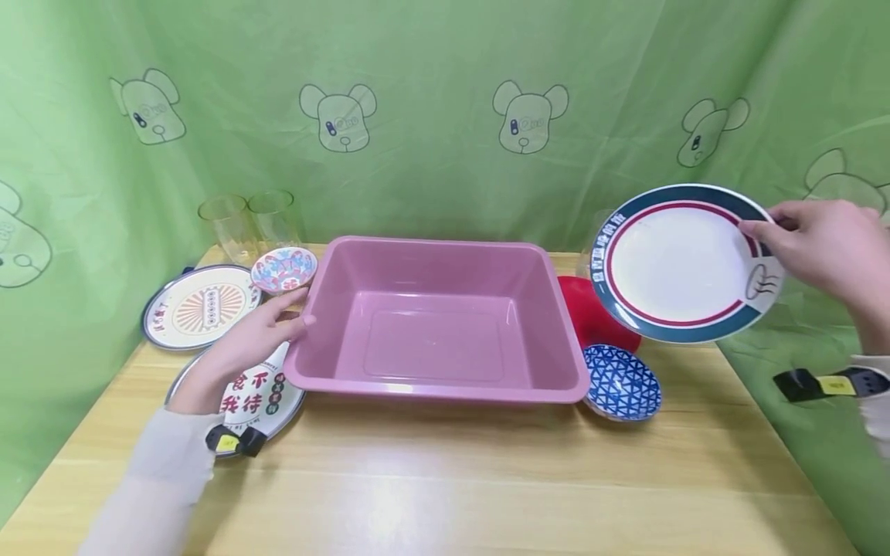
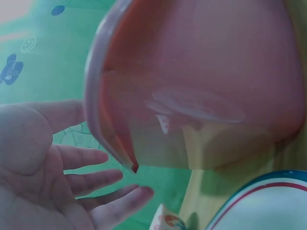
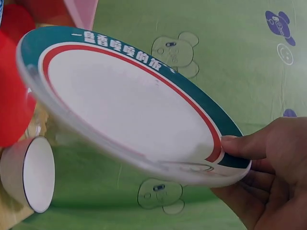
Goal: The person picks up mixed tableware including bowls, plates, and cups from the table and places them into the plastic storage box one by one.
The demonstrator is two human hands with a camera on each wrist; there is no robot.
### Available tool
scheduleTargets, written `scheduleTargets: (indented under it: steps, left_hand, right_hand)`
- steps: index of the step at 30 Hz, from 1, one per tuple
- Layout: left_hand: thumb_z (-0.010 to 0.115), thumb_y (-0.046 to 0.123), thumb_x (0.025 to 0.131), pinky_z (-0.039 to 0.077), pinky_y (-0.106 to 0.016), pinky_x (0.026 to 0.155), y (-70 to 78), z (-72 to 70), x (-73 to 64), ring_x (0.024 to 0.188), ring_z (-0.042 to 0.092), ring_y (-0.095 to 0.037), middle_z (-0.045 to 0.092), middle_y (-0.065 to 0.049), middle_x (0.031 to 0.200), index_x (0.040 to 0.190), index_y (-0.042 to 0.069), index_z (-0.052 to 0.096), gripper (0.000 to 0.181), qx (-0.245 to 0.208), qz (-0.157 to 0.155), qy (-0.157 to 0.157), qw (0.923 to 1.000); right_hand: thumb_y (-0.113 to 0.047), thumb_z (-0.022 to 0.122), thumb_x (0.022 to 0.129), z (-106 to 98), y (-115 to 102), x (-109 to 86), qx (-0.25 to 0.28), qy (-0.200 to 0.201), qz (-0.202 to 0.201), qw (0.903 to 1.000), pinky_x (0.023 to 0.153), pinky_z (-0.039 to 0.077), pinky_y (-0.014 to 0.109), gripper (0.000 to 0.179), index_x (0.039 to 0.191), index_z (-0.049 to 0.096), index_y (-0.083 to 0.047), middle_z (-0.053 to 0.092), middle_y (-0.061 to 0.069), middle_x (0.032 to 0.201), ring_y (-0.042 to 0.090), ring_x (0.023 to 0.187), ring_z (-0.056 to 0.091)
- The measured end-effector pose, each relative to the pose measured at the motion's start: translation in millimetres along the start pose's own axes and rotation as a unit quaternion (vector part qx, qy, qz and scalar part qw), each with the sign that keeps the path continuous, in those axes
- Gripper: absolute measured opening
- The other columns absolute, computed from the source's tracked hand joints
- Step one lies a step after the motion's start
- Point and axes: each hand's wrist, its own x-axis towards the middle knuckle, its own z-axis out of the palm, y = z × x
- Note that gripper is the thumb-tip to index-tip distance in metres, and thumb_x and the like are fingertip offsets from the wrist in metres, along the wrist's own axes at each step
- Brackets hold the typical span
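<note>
My right hand point(image 1: 827, 239) pinches the edge of a round white plate point(image 1: 677, 262), thumb on top and fingers beneath. A dark teal rim and a red ring circle this plate. It is held tilted above the table's right side, over a red object point(image 1: 591, 313) and a blue-and-white patterned bowl point(image 1: 622, 384). A pink rectangular basin point(image 1: 434, 390) stands in the middle with nothing inside. At its left rim is my left hand point(image 1: 257, 332); in the left wrist view the thumb meets the rim and the other fingers point(image 2: 93, 183) are extended.
To the left lie two printed plates point(image 1: 202, 307), point(image 1: 260, 401), a small patterned bowl point(image 1: 283, 270) and two yellowish glasses point(image 1: 232, 232), point(image 1: 274, 216). A white bowl point(image 3: 29, 175) shows in the right wrist view. Green curtain point(image 1: 431, 170) surrounds the wooden table point(image 1: 445, 479).
</note>
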Motion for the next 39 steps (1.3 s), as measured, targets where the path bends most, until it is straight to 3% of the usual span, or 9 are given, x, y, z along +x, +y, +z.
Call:
scheduleTargets:
  steps: [4, 6, 8, 11, 13, 15, 22, 28, 39]
  left_hand:
    - [0.053, 0.035, 0.102, 0.022, -0.060, 0.114, 10.2, -4.7, 1.9, 0.139, 0.030, -0.042, 0.028, -0.018, 0.156, 0.154, 0.007, 0.025, 0.066, 0.012, 0.014, 0.009, 0.9998]
    - [0.053, 0.034, 0.102, 0.023, -0.059, 0.114, 15.4, -6.3, 4.0, 0.139, 0.031, -0.042, 0.029, -0.018, 0.156, 0.154, 0.008, 0.026, 0.064, 0.007, 0.021, 0.008, 0.9997]
    - [0.053, 0.032, 0.102, 0.025, -0.058, 0.113, 21.2, -7.5, 6.7, 0.137, 0.035, -0.042, 0.031, -0.020, 0.155, 0.153, 0.005, 0.027, 0.063, 0.003, 0.033, 0.007, 0.9994]
    - [0.052, 0.032, 0.102, 0.027, -0.059, 0.112, 30.2, -9.3, 11.7, 0.135, 0.037, -0.043, 0.033, -0.021, 0.153, 0.153, 0.003, 0.028, 0.063, -0.006, 0.037, 0.009, 0.9993]
    - [0.052, 0.034, 0.102, 0.028, -0.060, 0.111, 36.2, -10.5, 15.3, 0.135, 0.036, -0.044, 0.031, -0.020, 0.154, 0.153, 0.003, 0.028, 0.064, -0.004, 0.034, 0.015, 0.9993]
    - [0.052, 0.038, 0.102, 0.029, -0.061, 0.110, 42.6, -11.3, 18.9, 0.136, 0.036, -0.044, 0.032, -0.018, 0.155, 0.153, 0.006, 0.030, 0.064, -0.007, 0.028, 0.021, 0.9994]
    - [0.054, 0.043, 0.100, 0.050, -0.053, 0.095, 59.8, -11.1, 34.9, 0.125, 0.050, -0.036, 0.045, -0.016, 0.146, 0.151, 0.012, 0.037, 0.062, -0.044, 0.026, 0.040, 0.9979]
    - [0.055, 0.047, 0.098, 0.049, -0.050, 0.098, 71.4, -10.0, 48.8, 0.123, 0.052, -0.032, 0.047, -0.009, 0.145, 0.149, 0.016, 0.041, 0.061, -0.073, 0.013, 0.054, 0.9958]
    - [0.056, 0.035, 0.100, 0.045, -0.037, 0.104, 84.9, -2.1, 80.1, 0.127, 0.050, -0.029, 0.044, -0.011, 0.148, 0.148, 0.010, 0.041, 0.056, -0.161, 0.031, 0.052, 0.9851]
  right_hand:
    - [-0.041, 0.052, 0.099, 0, -13, 2.2, 0.020, -0.007, 0.010, 0.9997, 0.063, 0.033, 0.039, 0.053, 0.108, 0.066, 0.009, 0.067, 0.014, 0.069, 0.031, 0.072, 0.050]
    - [-0.045, 0.050, 0.099, 2, -19, 4.2, 0.035, -0.014, 0.022, 0.9990, 0.066, 0.037, 0.039, 0.056, 0.111, 0.066, 0.008, 0.067, 0.012, 0.069, 0.031, 0.076, 0.049]
    - [-0.047, 0.048, 0.099, 3, -26, 6.7, 0.059, -0.024, 0.032, 0.9975, 0.088, 0.040, 0.048, 0.059, 0.113, 0.064, 0.008, 0.066, 0.011, 0.067, 0.033, 0.077, 0.049]
    - [-0.053, 0.047, 0.098, 8, -36, 11.9, 0.085, -0.035, 0.050, 0.9945, 0.086, 0.043, 0.048, 0.064, 0.116, 0.063, 0.006, 0.062, 0.007, 0.065, 0.030, 0.071, 0.048]
    - [-0.057, 0.048, 0.096, 11, -42, 15.2, 0.104, -0.040, 0.059, 0.9920, 0.070, 0.044, 0.041, 0.066, 0.117, 0.063, 0.004, 0.060, 0.005, 0.066, 0.026, 0.066, 0.045]
    - [-0.060, 0.050, 0.094, 15, -49, 18.4, 0.112, -0.043, 0.067, 0.9905, 0.047, 0.031, 0.036, 0.067, 0.118, 0.064, 0.000, 0.057, 0.003, 0.066, 0.023, 0.061, 0.042]
    - [-0.059, 0.052, 0.093, 30, -72, 26.5, 0.170, -0.050, 0.077, 0.9811, 0.047, 0.033, 0.035, 0.065, 0.119, 0.064, 0.000, 0.056, 0.002, 0.070, 0.022, 0.065, 0.046]
    - [-0.054, 0.056, 0.094, 47, -86, 32.1, 0.221, -0.043, 0.084, 0.9708, 0.046, 0.036, 0.031, 0.058, 0.115, 0.065, 0.000, 0.056, -0.001, 0.071, 0.020, 0.065, 0.045]
    - [-0.036, 0.063, 0.095, 76, -114, 43.9, 0.371, -0.046, 0.085, 0.9235, 0.053, 0.053, 0.021, 0.047, 0.113, 0.063, 0.008, 0.062, -0.002, 0.073, 0.009, 0.060, 0.058]
